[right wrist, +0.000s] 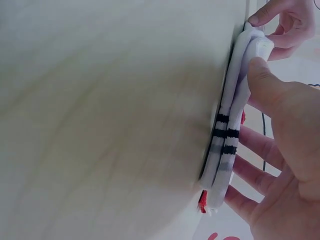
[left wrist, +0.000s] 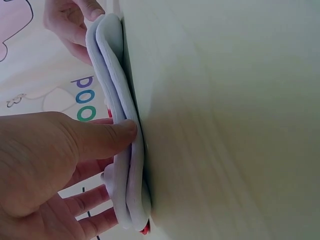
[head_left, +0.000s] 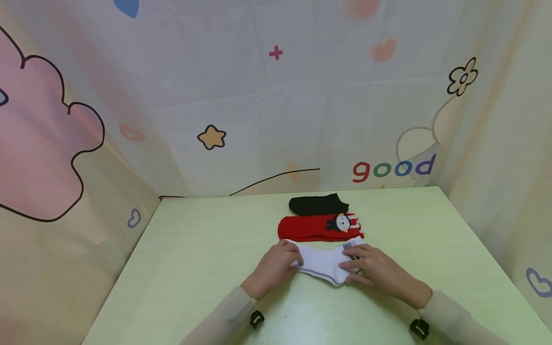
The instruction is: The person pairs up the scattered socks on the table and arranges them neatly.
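Note:
A pair of white ankle-high socks with dark stripes at the cuff lies flat, one sock on the other. My left hand rests on the toe end, its thumb touching the near edge and its fingers over the top. At the cuff end, my right hand lies with spread, fairly straight fingers on the striped part; its thumb touches the near side by the heel. Just behind the white pair are red socks with a cartoon figure, and beyond those, black low-cut socks.
The light green tabletop extends to both sides and toward me. A patterned cloth backdrop with printed shapes and the word "good" rises behind and at both sides. Dark bands sit at both wrists.

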Action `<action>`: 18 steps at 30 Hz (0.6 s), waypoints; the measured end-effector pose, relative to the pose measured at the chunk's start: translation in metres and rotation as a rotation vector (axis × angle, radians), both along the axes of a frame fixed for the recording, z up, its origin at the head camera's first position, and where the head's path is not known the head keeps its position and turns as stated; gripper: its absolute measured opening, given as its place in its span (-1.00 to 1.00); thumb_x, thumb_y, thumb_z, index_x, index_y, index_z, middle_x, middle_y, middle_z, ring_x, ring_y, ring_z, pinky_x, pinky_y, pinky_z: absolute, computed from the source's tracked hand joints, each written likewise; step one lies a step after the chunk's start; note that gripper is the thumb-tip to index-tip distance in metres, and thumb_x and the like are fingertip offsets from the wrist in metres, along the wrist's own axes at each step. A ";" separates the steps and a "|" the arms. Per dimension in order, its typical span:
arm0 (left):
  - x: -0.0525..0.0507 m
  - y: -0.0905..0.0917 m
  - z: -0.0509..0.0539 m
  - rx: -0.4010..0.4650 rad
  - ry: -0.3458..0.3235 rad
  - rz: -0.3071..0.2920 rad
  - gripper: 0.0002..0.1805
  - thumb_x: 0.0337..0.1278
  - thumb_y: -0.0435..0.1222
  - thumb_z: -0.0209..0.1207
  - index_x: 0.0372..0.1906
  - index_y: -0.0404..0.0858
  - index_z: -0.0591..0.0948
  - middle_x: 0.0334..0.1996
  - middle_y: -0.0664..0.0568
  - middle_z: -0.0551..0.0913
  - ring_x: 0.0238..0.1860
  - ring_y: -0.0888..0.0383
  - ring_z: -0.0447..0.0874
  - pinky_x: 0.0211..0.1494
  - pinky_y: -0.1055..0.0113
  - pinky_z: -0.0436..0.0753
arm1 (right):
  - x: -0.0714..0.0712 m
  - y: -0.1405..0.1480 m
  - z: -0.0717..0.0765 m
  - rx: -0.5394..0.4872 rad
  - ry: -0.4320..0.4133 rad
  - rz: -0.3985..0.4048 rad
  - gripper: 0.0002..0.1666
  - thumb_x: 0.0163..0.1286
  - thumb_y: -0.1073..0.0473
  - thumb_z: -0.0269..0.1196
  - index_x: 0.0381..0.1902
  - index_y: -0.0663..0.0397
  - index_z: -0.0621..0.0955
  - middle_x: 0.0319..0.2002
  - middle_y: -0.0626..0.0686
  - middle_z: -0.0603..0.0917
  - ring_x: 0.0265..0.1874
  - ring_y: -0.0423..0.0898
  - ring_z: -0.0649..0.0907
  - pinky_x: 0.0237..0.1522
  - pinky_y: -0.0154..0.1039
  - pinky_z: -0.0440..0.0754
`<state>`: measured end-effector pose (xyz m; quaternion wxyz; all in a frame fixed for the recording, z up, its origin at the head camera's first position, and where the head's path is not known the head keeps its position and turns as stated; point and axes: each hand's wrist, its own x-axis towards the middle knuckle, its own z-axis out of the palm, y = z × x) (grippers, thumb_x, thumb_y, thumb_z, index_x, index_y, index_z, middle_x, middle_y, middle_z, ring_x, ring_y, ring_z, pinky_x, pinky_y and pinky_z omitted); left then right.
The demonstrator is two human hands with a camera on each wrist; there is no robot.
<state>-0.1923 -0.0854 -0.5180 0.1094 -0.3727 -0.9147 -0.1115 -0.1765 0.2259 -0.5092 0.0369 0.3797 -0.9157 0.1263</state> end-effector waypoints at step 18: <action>-0.004 0.005 0.002 -0.011 -0.015 0.020 -0.89 0.16 -0.31 0.44 -0.24 -0.05 0.81 -0.15 0.11 0.75 0.01 0.11 0.58 0.14 0.29 0.58 | -0.006 0.001 -0.002 -0.009 -0.005 -0.019 -0.55 0.26 -0.10 0.49 0.09 -0.17 0.78 0.22 0.08 0.66 0.23 0.15 0.56 0.19 0.19 0.58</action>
